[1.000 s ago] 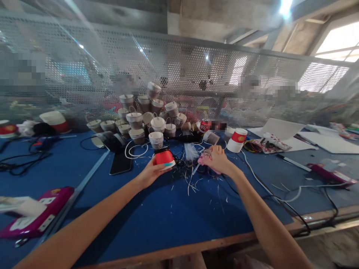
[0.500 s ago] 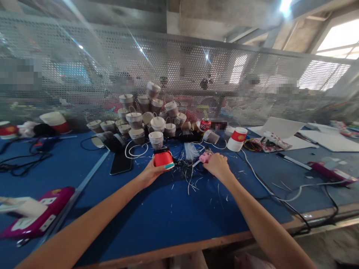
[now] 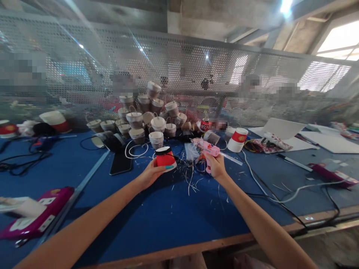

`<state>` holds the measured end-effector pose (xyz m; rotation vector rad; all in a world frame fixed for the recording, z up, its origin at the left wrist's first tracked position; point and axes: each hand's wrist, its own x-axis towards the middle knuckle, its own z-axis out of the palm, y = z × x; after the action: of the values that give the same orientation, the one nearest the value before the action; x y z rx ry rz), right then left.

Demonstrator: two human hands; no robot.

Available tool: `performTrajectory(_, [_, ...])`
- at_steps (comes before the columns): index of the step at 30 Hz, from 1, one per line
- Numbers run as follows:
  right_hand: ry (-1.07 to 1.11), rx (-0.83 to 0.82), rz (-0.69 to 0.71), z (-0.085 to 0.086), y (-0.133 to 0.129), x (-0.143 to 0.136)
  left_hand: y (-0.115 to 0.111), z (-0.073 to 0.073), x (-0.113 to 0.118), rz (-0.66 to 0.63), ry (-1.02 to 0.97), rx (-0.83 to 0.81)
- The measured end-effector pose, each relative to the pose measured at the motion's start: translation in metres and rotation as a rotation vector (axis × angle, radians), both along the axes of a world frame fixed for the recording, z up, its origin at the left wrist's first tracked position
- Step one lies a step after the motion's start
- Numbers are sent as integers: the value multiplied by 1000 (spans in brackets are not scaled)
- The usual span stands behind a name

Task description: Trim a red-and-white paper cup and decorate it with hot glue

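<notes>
My left hand [image 3: 150, 173] is closed around a small red cup [image 3: 165, 160] with a dark band near its rim and a white, slightly tilted top. In my right hand [image 3: 217, 166] is a pink glue gun [image 3: 209, 148], its nozzle end toward the left and a clear glue stick sticking out behind. Between the two hands lie thin white scraps [image 3: 193, 181] and a clump of clear sticks [image 3: 190, 151]. Just behind the red cup stands a small grey-white bucket [image 3: 156, 140] with a cord handle.
Several similar buckets [image 3: 134, 120] are piled behind. A phone [image 3: 121, 164] lies left, near a purple power strip [image 3: 53, 201]. At right are a red-and-white paper cup [image 3: 238, 140], a white cable [image 3: 252, 172] and white sheets [image 3: 331, 137]. A perforated metal screen [image 3: 185, 71] closes the back.
My right hand has raised and turned the pink glue gun, so its body and glue stick now show. The red cup in my left hand has tipped slightly, showing its white top.
</notes>
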<state>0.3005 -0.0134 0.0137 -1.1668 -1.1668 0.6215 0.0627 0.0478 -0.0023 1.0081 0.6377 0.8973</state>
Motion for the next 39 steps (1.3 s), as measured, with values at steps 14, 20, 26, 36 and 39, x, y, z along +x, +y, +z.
performTrajectory(14, [297, -37, 437, -6, -13, -33, 0, -5, -2, -11, 21, 31])
performTrajectory(20, [292, -29, 517, -6, -13, -39, -5, 2, 1, -19, 67, 57])
performTrajectory(26, [220, -51, 481, -4, -16, -40, -7, 4, 3, 1, 116, 73])
performTrajectory(36, [268, -125, 468, 0, -17, -45, -1, -5, -2, -48, 59, 72])
performTrajectory(39, [264, -129, 437, -3, -16, -43, 0, -6, -3, -53, 45, 68])
